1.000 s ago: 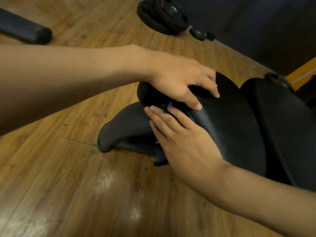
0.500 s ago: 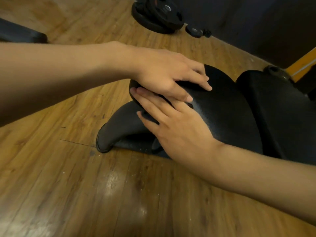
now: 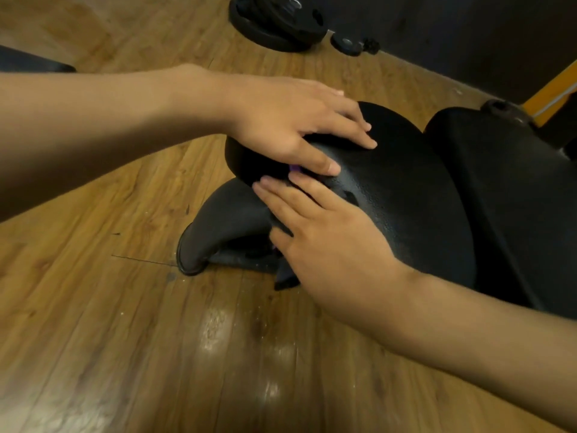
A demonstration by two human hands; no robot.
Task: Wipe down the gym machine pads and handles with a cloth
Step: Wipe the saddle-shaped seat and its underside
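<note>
A black textured seat pad of the gym machine fills the centre right. My left hand rests on its front end, fingers laid straight across the top. My right hand lies flat on the pad's near side with straight fingers, its fingertips close to my left thumb. Between the two hands shows only a small sliver of a purple cloth; the rest is hidden under the hands. A second black pad sits to the right.
The machine's curved black foot stands on the wooden floor below the pad. Black weight plates and a small plate lie at the back by a dark wall. A black pad end is at the far left.
My right hand slid forward along the pad's near side toward its front end, then came back a little. My left hand stayed on the pad's front end.
</note>
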